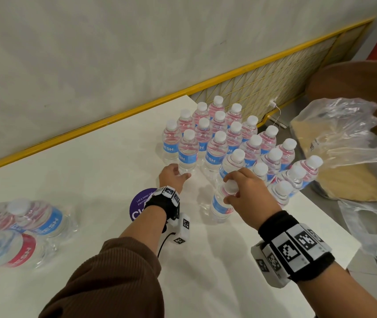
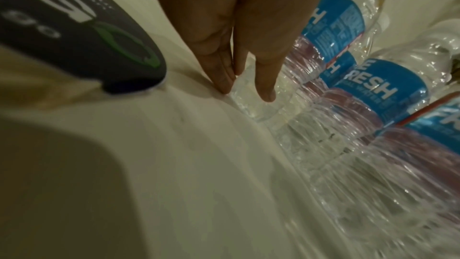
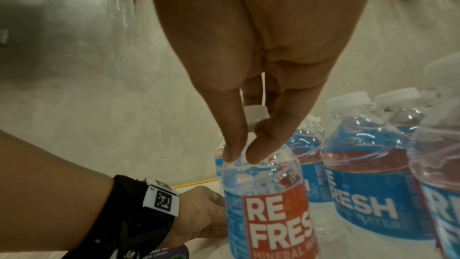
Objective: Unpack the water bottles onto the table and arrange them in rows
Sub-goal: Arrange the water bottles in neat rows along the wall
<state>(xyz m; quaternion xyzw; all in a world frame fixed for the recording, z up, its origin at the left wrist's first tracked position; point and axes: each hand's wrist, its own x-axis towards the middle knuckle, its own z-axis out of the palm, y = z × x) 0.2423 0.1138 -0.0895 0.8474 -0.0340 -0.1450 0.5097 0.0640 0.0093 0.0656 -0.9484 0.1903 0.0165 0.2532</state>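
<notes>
Clear, white-capped, blue-and-red-labelled water bottles (image 1: 233, 138) stand upright in close rows on the white table (image 1: 105, 161).

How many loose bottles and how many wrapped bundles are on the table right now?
Upright bottles, free-standing: 20
Held bottle, gripped by the right hand: 1
Wrapped bundle, lying flat: 1
Total: 22

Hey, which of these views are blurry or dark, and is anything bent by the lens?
Head view: bright and sharp, the yellow rail bowed by the wide lens. Left wrist view: dim, the sticker and nearest bottles smeared. Right wrist view: dim, label readable, edges stretched.
</notes>
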